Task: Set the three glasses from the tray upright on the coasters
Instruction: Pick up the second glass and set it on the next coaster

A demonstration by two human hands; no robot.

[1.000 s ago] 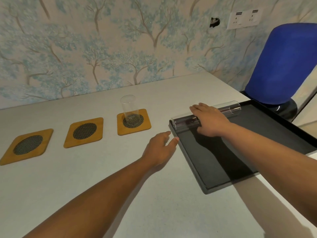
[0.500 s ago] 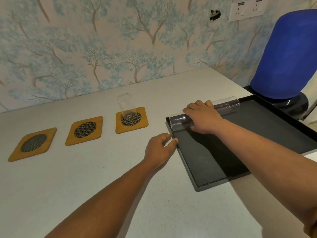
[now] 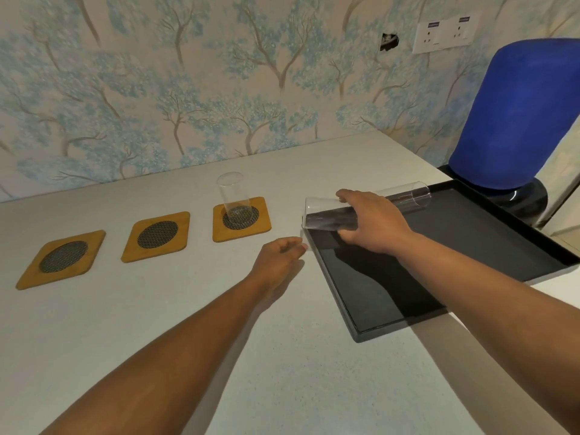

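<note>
Two clear glasses lie on their sides along the far edge of the black tray (image 3: 392, 312). My right hand (image 3: 372, 221) is closed over the nearer lying glass (image 3: 323, 215) and holds it just above the tray's far left corner. The second lying glass (image 3: 414, 196) rests behind the hand. A third glass (image 3: 233, 197) stands upright on the rightmost wooden coaster (image 3: 260, 226). The middle coaster (image 3: 157, 236) and the left coaster (image 3: 61, 259) are bare. My left hand (image 3: 279, 257) rests on the table by the tray's left edge, fingers loosely curled, holding nothing.
A blue chair back (image 3: 518, 114) stands past the table's right end, close behind the tray. The wallpapered wall (image 3: 188, 89) runs along the table's far edge. The white tabletop (image 3: 157, 324) stretches in front of the coasters.
My right hand has closed around the nearer lying glass and raised its left end off the tray's corner. My left hand has stayed beside the tray.
</note>
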